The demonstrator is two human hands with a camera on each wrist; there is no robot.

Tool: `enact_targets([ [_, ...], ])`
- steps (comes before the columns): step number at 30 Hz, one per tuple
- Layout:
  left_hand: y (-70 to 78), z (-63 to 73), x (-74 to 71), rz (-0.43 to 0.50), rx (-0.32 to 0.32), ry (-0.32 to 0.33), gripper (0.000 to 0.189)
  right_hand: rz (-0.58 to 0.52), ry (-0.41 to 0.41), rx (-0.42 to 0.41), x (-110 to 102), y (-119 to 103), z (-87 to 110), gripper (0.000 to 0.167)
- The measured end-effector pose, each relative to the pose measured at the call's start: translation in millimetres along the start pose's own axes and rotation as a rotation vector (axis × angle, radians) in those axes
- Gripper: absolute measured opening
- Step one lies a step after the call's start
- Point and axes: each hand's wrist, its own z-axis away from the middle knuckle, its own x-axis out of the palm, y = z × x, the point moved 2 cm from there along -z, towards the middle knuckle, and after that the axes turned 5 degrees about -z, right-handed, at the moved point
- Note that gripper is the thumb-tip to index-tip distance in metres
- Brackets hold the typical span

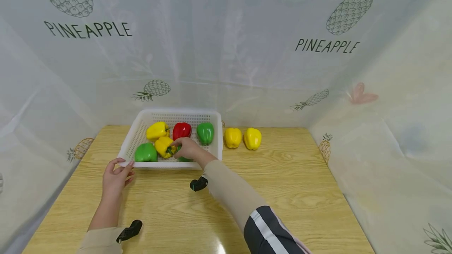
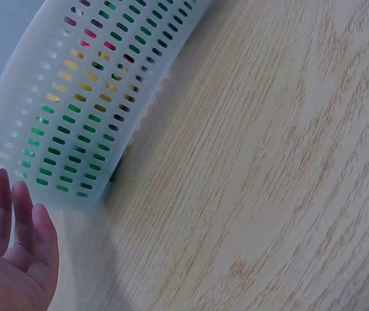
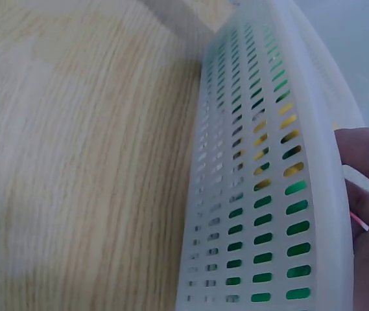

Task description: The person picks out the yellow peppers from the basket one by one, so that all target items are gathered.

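A white plastic basket (image 1: 176,165) of bell peppers stands at the back left of the table. My left hand (image 1: 115,177) holds its near left corner at the rim; in the left wrist view, straight fingers (image 2: 22,220) show outside the perforated wall. My right hand (image 1: 190,150) reaches over the front rim and grips a yellow bell pepper (image 1: 163,147) near its stem. Around that one lie another yellow pepper (image 1: 157,131), a red pepper (image 1: 181,131) and green peppers (image 1: 146,153), one of them partly covered by the right hand. The basket's wall hides the right fingertips in the right wrist view.
Two yellow bell peppers (image 1: 233,138) (image 1: 252,138) sit on the wooden table (image 1: 282,183), just right of the basket. Pineapple-printed sheeting (image 1: 229,50) hangs behind the table and along its sides.
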Motion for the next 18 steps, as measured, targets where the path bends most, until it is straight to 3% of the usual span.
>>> enact_targets([
  [13, -0.2, -0.3, -0.1, -0.010, 0.003, 0.005, 0.031, 0.146, -0.072, -0.012, -10.0, -4.9, -11.4, 0.040],
  [18, 1.4, -1.6, -0.4, -0.001, -0.010, 0.008, 0.031, 0.148, -0.099, -0.034, -13.6, -6.6, -15.2, 0.036],
])
